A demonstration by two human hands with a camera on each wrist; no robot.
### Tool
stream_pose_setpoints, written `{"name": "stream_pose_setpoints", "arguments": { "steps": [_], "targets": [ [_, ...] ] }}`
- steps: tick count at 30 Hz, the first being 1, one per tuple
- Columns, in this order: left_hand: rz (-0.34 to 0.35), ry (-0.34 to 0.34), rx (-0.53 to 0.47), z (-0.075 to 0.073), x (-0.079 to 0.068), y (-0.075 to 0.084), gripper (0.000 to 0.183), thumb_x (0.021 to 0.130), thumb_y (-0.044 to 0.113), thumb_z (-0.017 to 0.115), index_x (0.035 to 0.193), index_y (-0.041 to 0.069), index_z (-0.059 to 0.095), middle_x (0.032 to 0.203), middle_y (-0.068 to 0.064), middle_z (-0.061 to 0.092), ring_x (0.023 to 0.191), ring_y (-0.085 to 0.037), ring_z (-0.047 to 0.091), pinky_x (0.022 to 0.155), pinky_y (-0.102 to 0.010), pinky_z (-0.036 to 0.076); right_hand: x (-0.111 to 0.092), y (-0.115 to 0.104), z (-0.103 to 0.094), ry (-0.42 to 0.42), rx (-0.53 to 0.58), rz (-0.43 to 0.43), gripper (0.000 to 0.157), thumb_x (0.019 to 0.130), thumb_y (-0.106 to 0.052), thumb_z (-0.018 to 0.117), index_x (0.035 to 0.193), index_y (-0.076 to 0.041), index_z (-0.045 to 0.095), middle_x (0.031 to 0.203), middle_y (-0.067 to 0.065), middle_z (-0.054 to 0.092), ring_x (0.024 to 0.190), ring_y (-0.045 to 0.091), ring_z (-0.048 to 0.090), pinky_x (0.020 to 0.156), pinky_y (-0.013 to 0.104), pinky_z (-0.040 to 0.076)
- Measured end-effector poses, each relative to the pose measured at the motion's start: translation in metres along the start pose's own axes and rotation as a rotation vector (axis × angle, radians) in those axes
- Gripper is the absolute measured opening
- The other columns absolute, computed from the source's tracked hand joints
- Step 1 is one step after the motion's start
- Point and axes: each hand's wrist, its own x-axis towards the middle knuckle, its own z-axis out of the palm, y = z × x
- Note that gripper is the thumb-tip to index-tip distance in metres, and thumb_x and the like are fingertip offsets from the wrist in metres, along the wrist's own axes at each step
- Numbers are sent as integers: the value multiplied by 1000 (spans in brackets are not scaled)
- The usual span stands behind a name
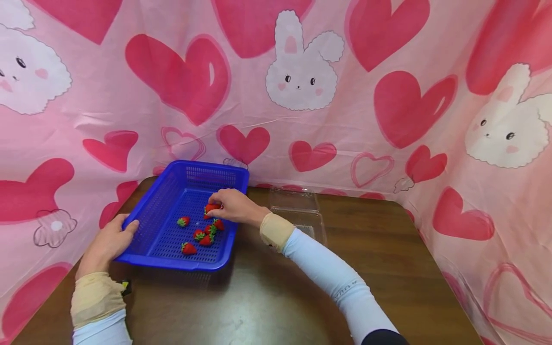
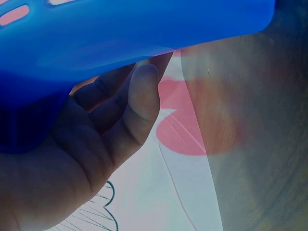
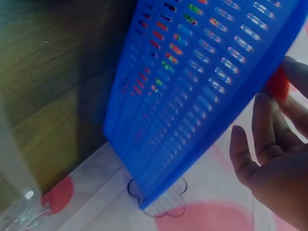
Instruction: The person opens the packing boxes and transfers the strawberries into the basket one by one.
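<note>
A blue plastic basket [image 1: 166,191] with slotted sides sits on the left of the table. My left hand [image 1: 111,240] grips its left rim, thumb on top; in the left wrist view, the fingers [image 2: 144,91] curl under the blue edge. Over the basket's right side, my right hand [image 1: 235,205] pinches a red strawberry [image 1: 209,209] between thumb and fingers. That strawberry [image 3: 279,84] shows partly in the right wrist view, just past the rim. Several strawberries with green leaves lie on the basket floor, one [image 1: 183,221] left of the others and one [image 1: 188,248] nearest the front.
Behind my right forearm, a clear plastic container [image 1: 297,201] with its lid raised stands on the brown wooden table [image 1: 371,239]. A small black and yellow object [image 1: 126,287] lies beside my left wrist. Pink heart-and-rabbit cloth [image 1: 250,96] hangs behind the table and along its sides.
</note>
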Motion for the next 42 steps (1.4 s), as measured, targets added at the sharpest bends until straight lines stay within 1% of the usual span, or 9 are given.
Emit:
{"name": "stream_pose_setpoints", "arguments": {
  "steps": [4,7,14,19,23,25,30,34,42],
  "targets": [
    [2,1,3,1,-1,0,60,104,38,34,140,-10,34,125,-40,49,104,-52,53,88,-62,42,9,-9,10,-49,-83,-9,27,92,-39,66,107,-18,72,92,-5,66,82,8,57,76,20,48],
    [-2,-1,-3,1,-2,0,59,104,37,34,140,-10,33,124,-40,50,103,-52,53,88,-62,42,16,-15,19,-86,-124,-6,22,93,-39,65,102,-19,71,87,-7,64,79,7,56,72,22,47],
    [-2,2,3,0,-2,1,59,105,37,34,141,-10,32,127,-40,48,106,-53,52,91,-64,41,30,-25,36,-131,-165,16,13,93,-32,67,96,-20,71,83,-8,66,77,8,58,69,24,50],
    [-15,-7,-4,0,-3,2,59,105,36,33,141,-10,32,128,-39,48,106,-51,52,91,-62,41,36,-24,47,-147,-169,13,10,92,-26,67,89,-17,68,78,-7,61,71,9,53,63,22,44],
    [-12,-2,-4,-2,-3,3,59,105,37,33,142,-9,32,128,-40,47,107,-53,51,93,-64,40,42,-23,51,-112,-183,13,14,90,-22,68,80,-16,60,72,-7,52,67,10,48,59,22,38],
    [-16,-7,0,-3,-3,4,60,105,37,33,142,-9,31,128,-39,47,108,-53,51,93,-65,40,44,-22,53,-118,-186,19,19,89,-21,69,75,-16,56,70,-7,48,66,10,46,57,22,36],
    [-24,-17,-12,-3,-3,5,60,105,38,33,142,-9,31,127,-39,48,107,-52,52,92,-65,41,46,-22,56,-143,-200,34,29,87,-21,69,68,-17,47,66,-6,44,65,11,47,56,24,38],
    [-15,-2,-6,-4,-2,4,59,105,37,34,140,-10,33,125,-39,50,103,-50,54,88,-61,44,48,-21,57,-149,-203,52,31,88,-21,68,67,-18,46,65,-6,45,65,11,49,55,26,42],
    [-41,-29,-3,-4,-2,2,62,105,39,33,143,-9,30,127,-39,48,103,-50,54,89,-62,43,46,-21,59,-196,-181,108,23,88,-22,67,71,-18,51,67,-6,51,65,11,51,53,28,43]
  ]
}}
